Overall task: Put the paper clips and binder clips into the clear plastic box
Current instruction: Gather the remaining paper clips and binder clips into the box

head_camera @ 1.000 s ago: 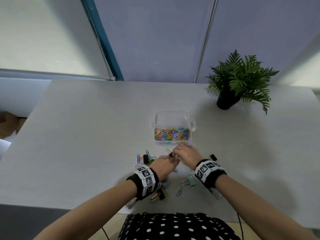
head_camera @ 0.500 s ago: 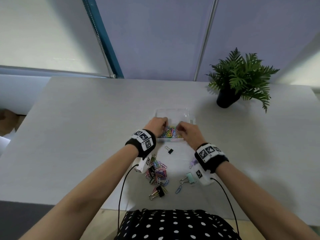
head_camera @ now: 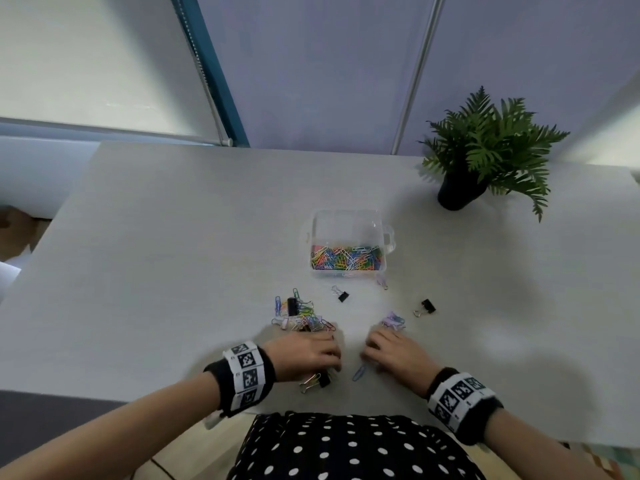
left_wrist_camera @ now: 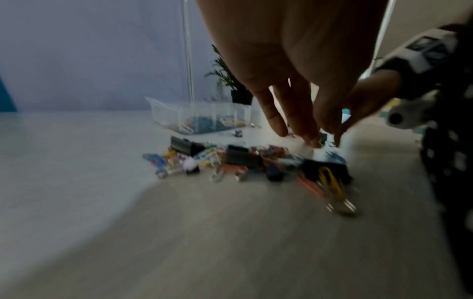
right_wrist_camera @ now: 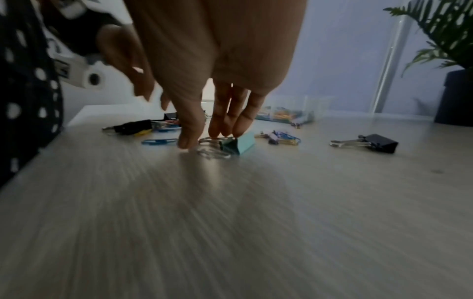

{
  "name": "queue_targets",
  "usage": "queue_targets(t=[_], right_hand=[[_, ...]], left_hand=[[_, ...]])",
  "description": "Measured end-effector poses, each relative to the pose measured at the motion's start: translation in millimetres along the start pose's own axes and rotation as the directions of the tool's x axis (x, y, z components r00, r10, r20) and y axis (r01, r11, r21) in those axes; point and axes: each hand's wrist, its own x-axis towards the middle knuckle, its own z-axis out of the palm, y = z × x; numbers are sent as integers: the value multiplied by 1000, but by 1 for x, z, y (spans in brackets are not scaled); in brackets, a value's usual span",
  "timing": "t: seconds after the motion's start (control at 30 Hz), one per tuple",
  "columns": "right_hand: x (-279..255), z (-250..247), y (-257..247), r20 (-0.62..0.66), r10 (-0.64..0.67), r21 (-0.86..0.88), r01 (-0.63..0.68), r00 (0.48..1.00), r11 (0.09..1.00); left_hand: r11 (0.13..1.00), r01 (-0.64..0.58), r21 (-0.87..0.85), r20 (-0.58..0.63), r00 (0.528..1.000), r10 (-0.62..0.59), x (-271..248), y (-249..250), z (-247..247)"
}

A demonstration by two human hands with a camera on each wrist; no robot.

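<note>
The clear plastic box [head_camera: 346, 220] stands mid-table, its near half filled with coloured paper clips [head_camera: 346, 259]. A mixed pile of paper clips and binder clips [head_camera: 301, 315] lies in front of it. My left hand [head_camera: 329, 358] hovers over the pile's near end with straight fingers [left_wrist_camera: 304, 125], holding nothing; a black binder clip [head_camera: 317, 381] pokes out beneath it. My right hand [right_wrist_camera: 204, 139] reaches down with its fingertips [right_wrist_camera: 225, 129] touching a teal binder clip [right_wrist_camera: 240, 144], thumb beside the wire handles. A blue paper clip [head_camera: 360, 372] lies between the hands.
Two black binder clips [head_camera: 343, 296] [head_camera: 427, 306] lie loose, along with a small pink and blue clip cluster [head_camera: 393, 320] and one clip [head_camera: 382, 282] at the box's corner. A potted fern [head_camera: 485, 157] stands back right. The table's near edge [head_camera: 104, 393] is just behind my wrists.
Both hands were over the box half a second ago. They have pulled back toward me and come down onto the loose clips near the table's front edge.
</note>
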Motion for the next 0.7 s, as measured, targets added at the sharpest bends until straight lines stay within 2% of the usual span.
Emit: queue_targets(t=[0.1, 0.23, 0.37, 0.43, 0.5, 0.53, 0.6, 0.67, 0.7], right_hand=[[9, 3, 7, -103, 56, 26, -54, 993, 998], [24, 0, 21, -133, 191, 178, -166, 973, 970], [24, -7, 44, -199, 374, 304, -306, 906, 902], [18, -11, 56, -204, 488, 383, -389, 849, 838], [10, -15, 68, -130, 622, 473, -503, 772, 724], [7, -16, 73, -70, 654, 485, -548, 753, 682], [8, -16, 75, 32, 654, 478, -586, 756, 654], [13, -17, 70, 92, 638, 481, -595, 765, 644], [15, -16, 67, 101, 633, 487, -593, 768, 641]], left_hand=[[999, -45, -15, -8, 999, 45, -7, 9, 23], [996, -62, 58, 25, 998, 61, -15, 9, 32], [999, -18, 45, 7, 1000, 18, -20, 5, 36], [998, -5, 69, -40, 999, 8, -16, 4, 31], [998, 13, 55, -123, 992, -6, -5, 6, 22], [999, 28, 34, -162, 987, -22, 4, 8, 17], [999, 50, -13, -198, 979, -52, 26, 11, 10], [996, 57, -74, -128, 990, -66, 50, 15, 10], [992, 59, -108, -45, 997, -64, 58, 17, 11]])
